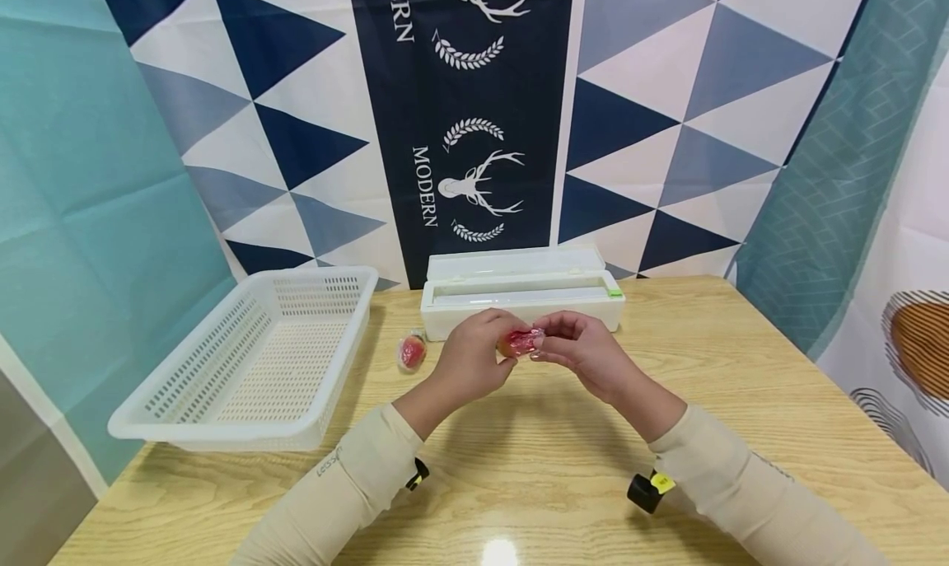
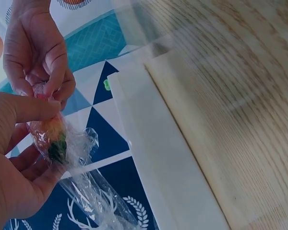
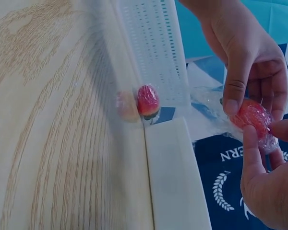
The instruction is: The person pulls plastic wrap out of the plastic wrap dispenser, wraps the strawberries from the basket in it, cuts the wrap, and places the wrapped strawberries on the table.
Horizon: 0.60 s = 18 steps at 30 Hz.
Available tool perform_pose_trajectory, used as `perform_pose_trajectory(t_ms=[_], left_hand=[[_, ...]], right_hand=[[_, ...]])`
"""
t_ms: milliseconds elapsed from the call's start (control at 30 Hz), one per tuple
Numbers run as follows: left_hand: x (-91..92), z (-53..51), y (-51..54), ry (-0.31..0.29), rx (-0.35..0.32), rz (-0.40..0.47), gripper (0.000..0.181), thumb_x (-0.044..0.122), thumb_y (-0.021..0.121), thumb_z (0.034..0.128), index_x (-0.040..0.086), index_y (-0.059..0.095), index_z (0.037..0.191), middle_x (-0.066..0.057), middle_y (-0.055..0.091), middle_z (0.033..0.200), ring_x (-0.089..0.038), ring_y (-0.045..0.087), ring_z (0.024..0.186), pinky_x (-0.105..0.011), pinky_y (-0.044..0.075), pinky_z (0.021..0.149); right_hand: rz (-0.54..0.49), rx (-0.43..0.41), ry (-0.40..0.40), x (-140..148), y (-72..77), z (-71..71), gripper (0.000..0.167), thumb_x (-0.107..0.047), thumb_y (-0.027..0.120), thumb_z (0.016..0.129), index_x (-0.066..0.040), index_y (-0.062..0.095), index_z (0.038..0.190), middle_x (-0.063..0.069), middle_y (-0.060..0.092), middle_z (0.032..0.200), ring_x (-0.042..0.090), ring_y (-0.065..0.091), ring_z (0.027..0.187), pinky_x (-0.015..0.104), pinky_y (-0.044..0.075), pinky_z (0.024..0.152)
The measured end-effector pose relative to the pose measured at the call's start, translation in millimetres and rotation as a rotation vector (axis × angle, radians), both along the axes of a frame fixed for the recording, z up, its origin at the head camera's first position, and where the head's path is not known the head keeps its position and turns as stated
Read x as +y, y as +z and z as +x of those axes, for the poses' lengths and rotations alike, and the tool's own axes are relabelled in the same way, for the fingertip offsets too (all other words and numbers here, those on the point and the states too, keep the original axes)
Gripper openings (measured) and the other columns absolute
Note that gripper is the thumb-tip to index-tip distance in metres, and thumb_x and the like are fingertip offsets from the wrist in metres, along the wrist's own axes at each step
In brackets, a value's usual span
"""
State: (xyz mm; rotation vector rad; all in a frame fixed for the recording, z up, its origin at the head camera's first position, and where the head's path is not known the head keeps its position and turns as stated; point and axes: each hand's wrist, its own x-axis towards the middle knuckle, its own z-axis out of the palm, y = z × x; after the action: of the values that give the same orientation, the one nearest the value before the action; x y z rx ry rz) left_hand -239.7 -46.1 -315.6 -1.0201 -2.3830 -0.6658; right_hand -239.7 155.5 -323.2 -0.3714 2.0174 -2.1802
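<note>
My left hand [image 1: 474,353] holds a red strawberry [image 2: 49,132] between thumb and fingers. Clear cling film [image 2: 93,189] wraps its body, and a loose tail of film trails off past the green leaf end. At the red tip my right hand [image 1: 582,350] pinches the film with thumb and fingertips, close against the fruit. Both hands are raised over the table, just in front of a long white box [image 1: 522,312]. Another strawberry [image 1: 412,353], wrapped in film, lies on the table left of my left hand.
A white perforated plastic basket [image 1: 208,432] stands at the left of the wooden table [image 1: 504,484]. The white box has its lid [image 1: 519,263] raised at the back and a green tab at its right end. A patterned cloth [image 1: 482,96] hangs behind.
</note>
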Motion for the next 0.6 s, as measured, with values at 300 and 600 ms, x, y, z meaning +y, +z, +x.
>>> perform_pose_trajectory(t_ms=[300, 600], left_hand=[[-8.6, 6.4, -0.3, 0.258, -0.248, 0.282, 0.037, 0.017, 0.083, 0.0766, 0.009, 0.07, 0.11, -0.006, 0.065, 0.106, -0.023, 0.061, 0.097, -0.036, 0.051, 0.085], [-15.2, 4.2, -3.1, 0.218, -0.681, 0.797, 0.035, 0.005, 0.064, 0.0855, 0.002, 0.066, 0.12, -0.014, 0.063, 0.114, -0.024, 0.058, 0.107, -0.033, 0.052, 0.085]], right_hand=[[0.033, 0.037, -0.08, 1.6, 1.4, 0.4, 0.032, 0.002, 0.061, 0.093, 0.011, 0.051, 0.122, 0.012, 0.055, 0.108, 0.016, 0.061, 0.094, 0.031, 0.054, 0.085], [0.003, 0.099, -0.135, 2.0, 1.2, 3.5, 0.028, 0.004, 0.062, 0.091, 0.009, 0.053, 0.117, 0.01, 0.057, 0.106, 0.016, 0.058, 0.095, 0.028, 0.054, 0.083]])
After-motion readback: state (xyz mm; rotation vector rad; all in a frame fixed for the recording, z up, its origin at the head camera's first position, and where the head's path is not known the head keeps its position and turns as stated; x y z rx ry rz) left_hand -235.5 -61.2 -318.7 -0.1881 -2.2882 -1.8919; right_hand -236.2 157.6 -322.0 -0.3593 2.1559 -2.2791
